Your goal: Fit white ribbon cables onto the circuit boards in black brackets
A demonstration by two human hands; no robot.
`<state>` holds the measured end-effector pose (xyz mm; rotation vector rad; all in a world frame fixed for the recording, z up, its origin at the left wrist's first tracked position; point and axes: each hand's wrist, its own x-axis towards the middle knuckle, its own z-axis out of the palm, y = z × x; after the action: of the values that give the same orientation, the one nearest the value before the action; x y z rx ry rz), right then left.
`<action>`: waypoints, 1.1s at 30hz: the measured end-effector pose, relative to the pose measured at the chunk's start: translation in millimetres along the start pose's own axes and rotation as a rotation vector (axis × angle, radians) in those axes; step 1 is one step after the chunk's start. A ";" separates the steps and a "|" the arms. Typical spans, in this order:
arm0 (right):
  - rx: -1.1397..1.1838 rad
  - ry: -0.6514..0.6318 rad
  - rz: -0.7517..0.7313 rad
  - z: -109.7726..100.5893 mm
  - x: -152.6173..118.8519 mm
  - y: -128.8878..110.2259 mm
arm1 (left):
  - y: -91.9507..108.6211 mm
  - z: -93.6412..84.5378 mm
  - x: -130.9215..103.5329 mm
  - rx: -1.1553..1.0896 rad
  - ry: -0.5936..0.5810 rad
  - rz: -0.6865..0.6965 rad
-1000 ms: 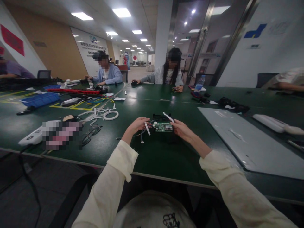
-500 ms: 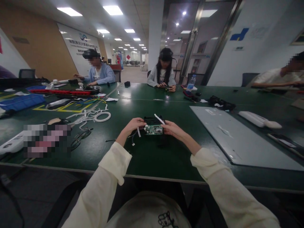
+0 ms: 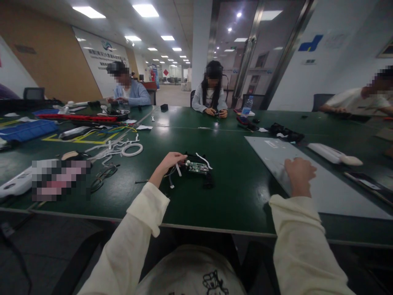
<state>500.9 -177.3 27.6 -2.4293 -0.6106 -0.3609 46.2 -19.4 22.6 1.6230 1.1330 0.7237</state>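
Board (image 3: 197,167) — green, pale-speckled — its wires (image 3: 170,179) pinched in left hand (image 3: 171,160); right hand (image 3: 300,171) curled, grip unclear.

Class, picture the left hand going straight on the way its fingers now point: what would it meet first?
The left hand would most likely meet the device with the green circuit board, at its left end. The fingertips look very close to it; whether they touch is unclear.

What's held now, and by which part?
Left hand holds the circuit board at its wired left end; exact contact unclear. Right hand, over the grey sheet: can't tell.
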 end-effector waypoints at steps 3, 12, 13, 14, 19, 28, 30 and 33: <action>0.114 -0.074 0.135 11.2 9.2 25.2 | -1.0 1.0 0.9 0.007 0.041 -0.033; 0.121 -0.172 0.160 8.7 11.7 27.6 | 1.1 4.2 3.2 0.026 0.091 -0.051; 0.095 -0.177 0.161 6.8 10.5 27.3 | 1.6 4.0 2.8 0.026 0.094 -0.050; 0.076 -0.179 0.166 5.2 9.3 27.1 | 1.9 3.8 2.4 0.025 0.093 -0.048; 0.021 -0.171 0.172 -3.9 4.1 21.7 | -2.5 3.0 4.2 0.011 0.069 -0.029; 0.721 -0.425 -0.160 -16.6 -55.8 -89.3 | -22.3 4.0 19.7 0.064 0.109 0.016; 0.911 -0.635 -0.203 -16.9 -93.8 -129.4 | -24.0 3.5 19.8 0.079 0.120 0.046; 1.088 -0.991 -0.237 -20.4 -158.2 -186.2 | -23.9 2.8 17.8 0.085 0.125 0.080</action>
<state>269.4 -110.8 73.2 -1.3229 -1.1114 0.9314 47.5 -2.4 -1.9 1.7222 1.2080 0.8492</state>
